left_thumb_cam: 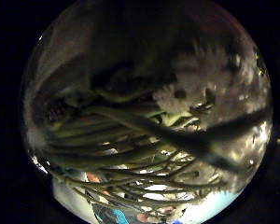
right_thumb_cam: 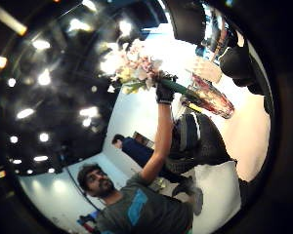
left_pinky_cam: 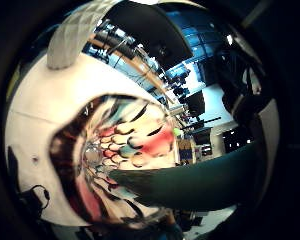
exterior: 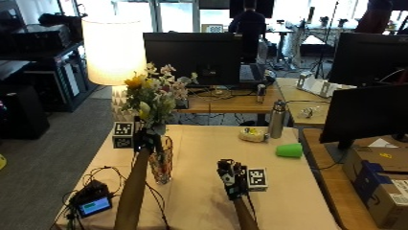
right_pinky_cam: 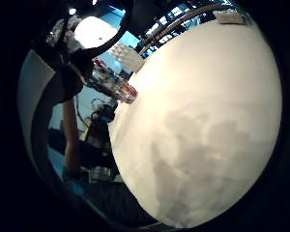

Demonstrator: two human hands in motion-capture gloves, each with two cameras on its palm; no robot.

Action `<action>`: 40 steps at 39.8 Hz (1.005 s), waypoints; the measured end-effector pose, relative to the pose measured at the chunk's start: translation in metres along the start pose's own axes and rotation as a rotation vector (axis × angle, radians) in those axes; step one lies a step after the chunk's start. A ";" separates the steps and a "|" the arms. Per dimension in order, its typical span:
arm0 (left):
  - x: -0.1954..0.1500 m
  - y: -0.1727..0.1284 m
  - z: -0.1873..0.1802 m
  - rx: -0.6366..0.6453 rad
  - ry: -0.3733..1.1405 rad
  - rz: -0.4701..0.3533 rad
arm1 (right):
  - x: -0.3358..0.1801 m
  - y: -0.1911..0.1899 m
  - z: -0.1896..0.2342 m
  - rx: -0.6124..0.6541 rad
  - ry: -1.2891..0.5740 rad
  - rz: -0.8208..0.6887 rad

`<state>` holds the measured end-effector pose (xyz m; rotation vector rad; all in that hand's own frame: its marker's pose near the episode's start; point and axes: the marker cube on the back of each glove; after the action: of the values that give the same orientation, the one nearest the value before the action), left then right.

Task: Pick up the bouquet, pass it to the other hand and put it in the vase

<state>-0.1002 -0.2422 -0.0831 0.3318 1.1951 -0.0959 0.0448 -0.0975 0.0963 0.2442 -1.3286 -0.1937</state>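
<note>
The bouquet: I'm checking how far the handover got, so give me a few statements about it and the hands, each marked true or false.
1. The left hand grips the bouquet by its stems. True.
2. The bouquet lies flat on the table. False: it is held upright above the vase.
3. The right hand holds the bouquet too. False: it holds nothing and is over the table, apart from the vase.
4. The vase stands upright on the table. True.
5. A green cup lies tipped on its side on the table. True.
</note>
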 end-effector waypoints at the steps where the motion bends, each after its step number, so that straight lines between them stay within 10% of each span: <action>1: -0.005 0.001 0.001 -0.003 0.000 -0.014 | 0.000 0.000 -0.001 0.002 -0.002 0.012; 13: -0.045 0.023 -0.008 0.031 -0.480 -0.115 | -0.007 -0.002 -0.003 0.007 -0.013 -0.117; 40: -0.052 0.067 -0.080 -0.021 -0.506 -0.064 | -0.029 -0.002 0.008 0.004 -0.050 -0.123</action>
<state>-0.1740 -0.1597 -0.0478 0.2317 0.7047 -0.2101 0.0299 -0.0920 0.0705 0.3263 -1.3649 -0.3024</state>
